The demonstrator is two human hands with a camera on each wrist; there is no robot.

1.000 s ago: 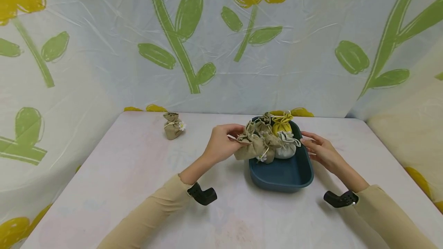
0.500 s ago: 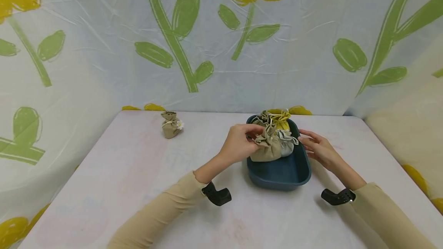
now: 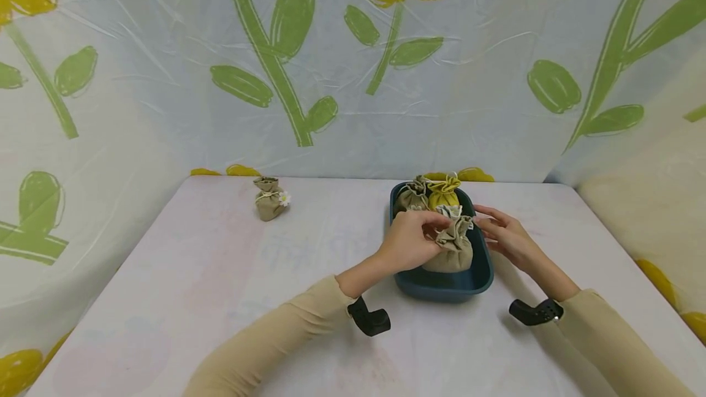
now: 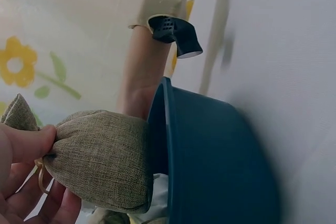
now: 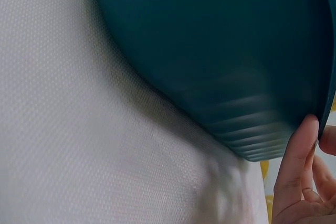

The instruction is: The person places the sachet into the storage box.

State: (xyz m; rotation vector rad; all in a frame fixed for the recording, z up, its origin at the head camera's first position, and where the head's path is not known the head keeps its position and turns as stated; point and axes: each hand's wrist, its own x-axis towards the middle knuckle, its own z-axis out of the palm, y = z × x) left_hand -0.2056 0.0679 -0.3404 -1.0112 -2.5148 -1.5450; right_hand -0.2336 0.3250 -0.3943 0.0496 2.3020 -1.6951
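Note:
My left hand (image 3: 410,241) pinches a beige drawstring pouch (image 3: 455,253) by its gathered neck, thumb on one side and fingers on the other. This pouch overlaps the front half of the blue tub (image 3: 441,294); in the left wrist view its bottom (image 4: 131,166) points past the tub's rim. At the tub's right side, my right hand (image 3: 510,241) holds the rim, with a finger on the outer wall and the thumb at the edge. Inside, toward the back, sit a yellow pouch (image 3: 444,198), a brown pouch (image 3: 410,198) and a whitish pouch (image 3: 449,210), partly hidden by my left hand.
Another brown pouch (image 3: 270,204) with a white daisy stands alone at the back left of the white table (image 3: 220,299). Behind the table hangs a flower-printed cloth (image 3: 474,109). Black devices (image 3: 369,318) are strapped to both wrists.
The left hand has carried the beige pouch rightward and forward from the tub's left rim to over its front half. The right hand stays at the right rim.

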